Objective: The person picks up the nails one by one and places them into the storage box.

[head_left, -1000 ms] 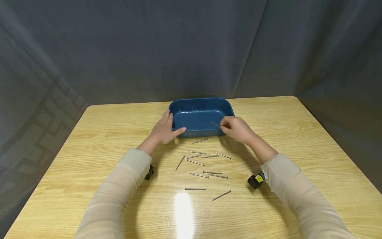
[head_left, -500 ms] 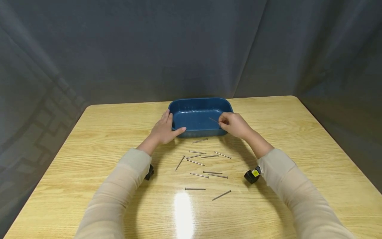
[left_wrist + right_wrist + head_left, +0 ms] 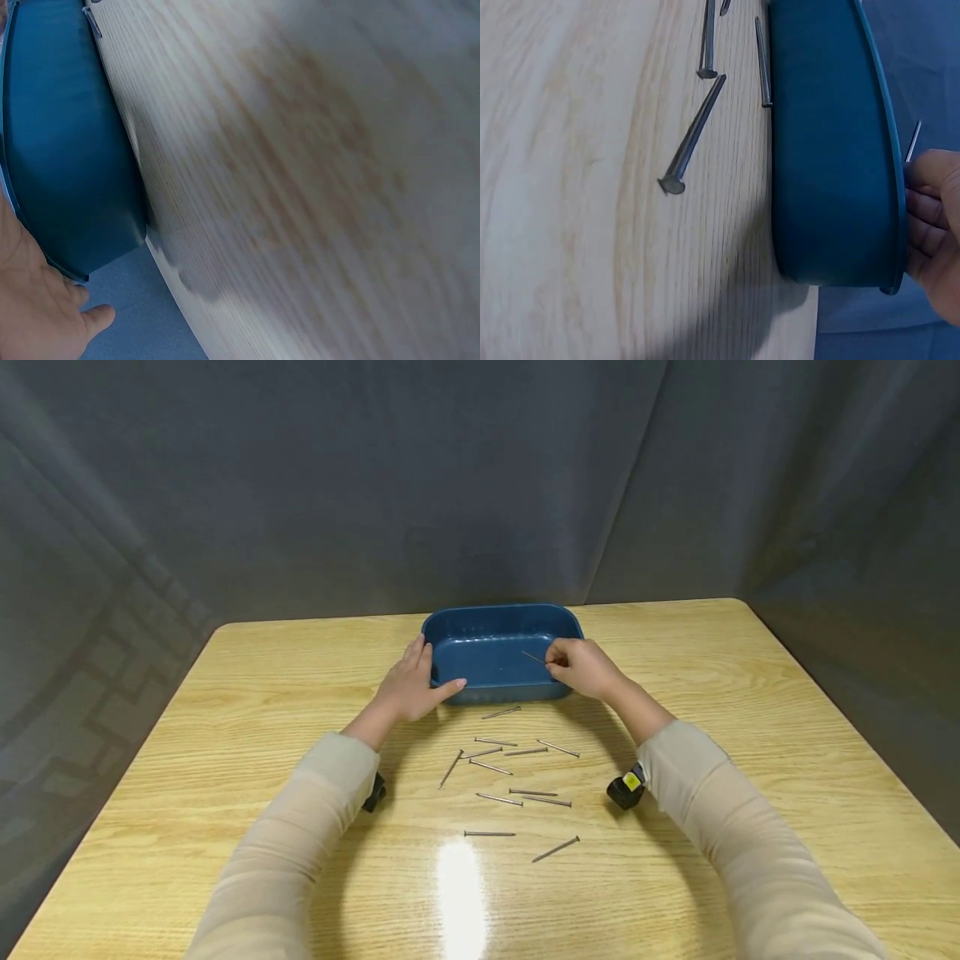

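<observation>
Item: nail [image 3: 534, 657], thin and steel, pinched by its near end in your right hand [image 3: 581, 668] and held over the right half of the blue tray [image 3: 495, 618], its free end pointing left into the basin. In the right wrist view only the nail's tip [image 3: 912, 142] shows above your fingers [image 3: 930, 206], just past the tray rim [image 3: 877, 112].

Handling: carry the nail lower, close to the tray floor, and lay it flat before you loosen the pinch; dropped from height, a nail this light will likely bounce on the hard plastic. Keep the free end clear of the far wall.

Item: left hand [image 3: 411, 685], fingers straight, lying against the tray's left end with the thumb along the near wall, holding nothing. It steadies the tray; keep that pressure light so the tray does not slide on the glossy tabletop [image 3: 750, 710].

Surroundings: loose nails [image 3: 517, 768] scattered on the tabletop in front of the tray, the nearest [image 3: 501, 712] just beside its near wall. Grey curtain [image 3: 480, 477] behind.

Obstructions: none in the nail's path. Your right sleeve [image 3: 720, 810] hangs close to the scattered nails; mind it does not sweep them.
</observation>
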